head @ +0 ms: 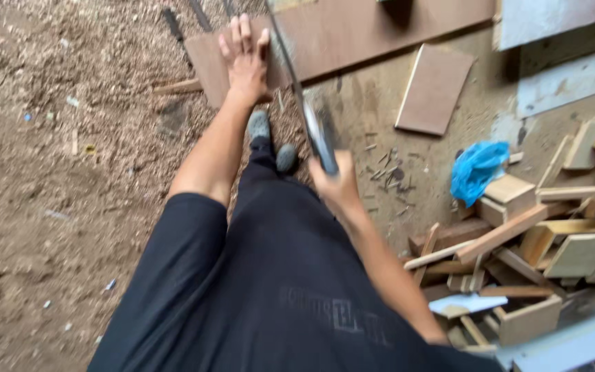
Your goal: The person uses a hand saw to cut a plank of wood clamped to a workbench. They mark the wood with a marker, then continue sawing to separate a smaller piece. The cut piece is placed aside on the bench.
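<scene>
My left hand [244,56] lies flat, fingers spread, on the near end of a long brown wooden board [352,31] that runs up to the right on the ground. My right hand [335,184] is closed around the handle of a handsaw [315,124], whose thin blade runs up across the board beside my left hand. The saw is blurred by motion. Below the board, my two grey shoes [270,141] stand in the sawdust.
Sawdust covers the ground at left [70,172]. A small brown panel [434,88] lies right of the board. A blue plastic bag [476,171] sits by a heap of wood offcuts [552,241] at right. Grey sheets [559,41] lie at top right.
</scene>
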